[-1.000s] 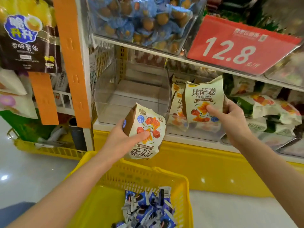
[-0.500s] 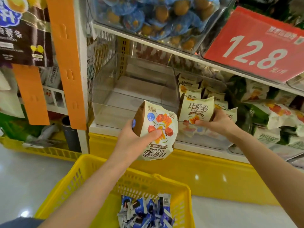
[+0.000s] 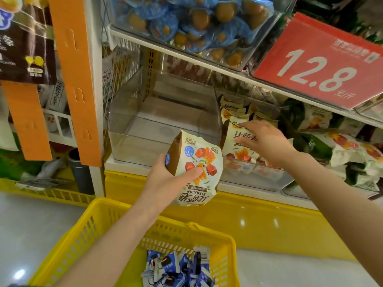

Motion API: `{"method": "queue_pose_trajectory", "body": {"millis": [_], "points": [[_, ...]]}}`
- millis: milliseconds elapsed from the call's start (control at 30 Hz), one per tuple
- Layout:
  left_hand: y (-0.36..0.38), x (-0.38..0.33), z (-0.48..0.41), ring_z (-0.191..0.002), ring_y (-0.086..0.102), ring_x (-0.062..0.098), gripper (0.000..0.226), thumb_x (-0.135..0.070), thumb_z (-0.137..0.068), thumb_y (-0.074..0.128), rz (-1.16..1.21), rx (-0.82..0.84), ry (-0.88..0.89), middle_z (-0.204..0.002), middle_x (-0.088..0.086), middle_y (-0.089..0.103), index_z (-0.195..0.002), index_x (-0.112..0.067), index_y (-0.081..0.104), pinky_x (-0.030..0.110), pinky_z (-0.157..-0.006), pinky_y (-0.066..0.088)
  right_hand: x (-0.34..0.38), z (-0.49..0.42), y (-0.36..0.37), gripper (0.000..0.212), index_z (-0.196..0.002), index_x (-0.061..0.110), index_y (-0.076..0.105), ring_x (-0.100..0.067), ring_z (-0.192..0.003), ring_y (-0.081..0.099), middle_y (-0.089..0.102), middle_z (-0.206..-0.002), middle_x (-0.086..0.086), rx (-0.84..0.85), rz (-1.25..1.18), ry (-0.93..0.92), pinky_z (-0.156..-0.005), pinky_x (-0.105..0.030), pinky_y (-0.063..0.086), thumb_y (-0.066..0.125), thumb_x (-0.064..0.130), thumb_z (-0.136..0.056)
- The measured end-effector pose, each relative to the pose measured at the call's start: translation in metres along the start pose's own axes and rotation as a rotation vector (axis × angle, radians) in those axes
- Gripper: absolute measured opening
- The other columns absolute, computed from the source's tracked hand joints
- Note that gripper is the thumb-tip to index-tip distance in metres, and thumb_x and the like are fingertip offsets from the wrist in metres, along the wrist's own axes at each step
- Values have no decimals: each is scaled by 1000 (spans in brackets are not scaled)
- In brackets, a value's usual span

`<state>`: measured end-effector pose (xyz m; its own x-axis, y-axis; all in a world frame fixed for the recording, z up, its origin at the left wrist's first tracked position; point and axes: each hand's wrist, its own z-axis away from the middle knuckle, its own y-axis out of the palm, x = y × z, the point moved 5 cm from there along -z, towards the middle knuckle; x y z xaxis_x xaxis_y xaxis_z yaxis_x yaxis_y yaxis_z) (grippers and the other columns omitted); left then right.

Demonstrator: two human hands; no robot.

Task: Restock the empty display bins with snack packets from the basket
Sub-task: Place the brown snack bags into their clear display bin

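Shop shelving carries a row of clear bins, and the cream snack packet (image 3: 196,162) sits upside down in the left hand (image 3: 165,179), thumb clamped across its front and fingers behind, just before the empty bin (image 3: 132,146), likely awaiting its turn. The right hand (image 3: 267,141) lies with fingers straight and spread on another cream packet (image 3: 240,152) in the neighbouring bin (image 3: 238,175), seemingly pressing it into line. Below, the yellow basket (image 3: 209,228) shows blue packets (image 3: 176,268).

The red sign (image 3: 319,65) reads "12.8" with a small "元/斤" after it, and the packet (image 3: 196,168) in the left hand (image 3: 165,179) bears "BISAJUAN", seen upside down.
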<state>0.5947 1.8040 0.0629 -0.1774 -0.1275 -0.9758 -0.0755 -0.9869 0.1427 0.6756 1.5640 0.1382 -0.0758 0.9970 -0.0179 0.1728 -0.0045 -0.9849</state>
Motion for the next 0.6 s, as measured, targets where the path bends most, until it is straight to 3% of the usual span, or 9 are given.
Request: {"method": "queue_pose_trajectory", "body": {"millis": [100,200,300,500,600], "points": [[-2,1,0,-72,67,2,37,-31,-67,80,11,1,9,-88,-13,68,-92,-35,53,9,-46,46,-18,7,11,60,-139,23,41,-24,-128,42,46,-141,-3,-11,-126,88,-100,-40,37,53,51,-87],[-1,0,0,-70,67,2,37,-31,-67,80,16,7,13,-87,-12,68,-91,-35,52,9,-45,46,-18,15,19,59,-135,24,47,-22,-121,48,52,-136,0,-36,-145,53,-89,-32,36,55,52,-85],[1,0,0,-74,65,3,36,-31,-68,79,11,14,9,-89,-12,67,-90,-36,51,9,-44,45,4,14,32,57,-134,22,49,-22,-124,46,53,-136,-1,-15,-76,-64,-97,-34,35,55,51,-85],[2,0,-1,-77,66,4,37,-33,-68,80,-4,20,25,-90,-13,68,-93,-35,53,10,-47,47,8,12,38,57,-139,21,43,-20,-133,34,44,-143,-1,59,-160,-14,-105,-34,28,52,48,-89],[6,3,2,-74,69,4,40,-36,-65,80,50,77,-21,-87,-12,72,-97,-35,55,14,-51,48,15,17,33,60,-142,17,34,-22,-135,29,40,-145,-3,43,-51,-22,-109,-37,24,47,46,-92]]}}
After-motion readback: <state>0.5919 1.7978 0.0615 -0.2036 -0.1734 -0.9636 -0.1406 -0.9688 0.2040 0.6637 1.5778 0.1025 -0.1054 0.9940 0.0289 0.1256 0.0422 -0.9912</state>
